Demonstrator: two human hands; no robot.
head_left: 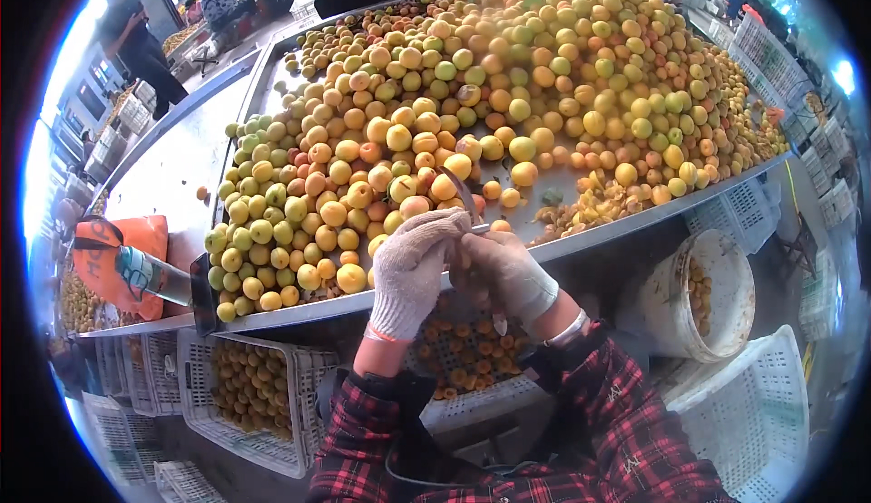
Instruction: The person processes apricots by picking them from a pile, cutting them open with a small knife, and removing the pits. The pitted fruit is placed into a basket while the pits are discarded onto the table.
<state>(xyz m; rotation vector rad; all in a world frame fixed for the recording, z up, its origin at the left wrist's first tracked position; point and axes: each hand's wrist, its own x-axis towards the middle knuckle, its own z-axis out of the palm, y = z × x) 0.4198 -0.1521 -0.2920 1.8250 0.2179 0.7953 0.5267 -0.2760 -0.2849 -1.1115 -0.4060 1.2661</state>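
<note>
At table edge (626, 224): your R hand (517, 272) gripping thin tool (481, 228); L hand (410, 260) adjoining, can't tell its grip; yel.-orange fruit (347, 150) lying beyond.

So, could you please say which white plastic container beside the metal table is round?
The round white plastic bucket at right, with yellowish fruit inside; the white perforated crates are rectangular.

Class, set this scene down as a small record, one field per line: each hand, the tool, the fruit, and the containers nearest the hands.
left hand: white knit glove, fingers at the tool
right hand: pale glove, close against the left
tool: curved, blade-like; exact grip hidden
fruit: green to orange, heaped on the table
crate below hands: holds orange fruit pieces
bucket: white, tilted, fruit inside
</note>
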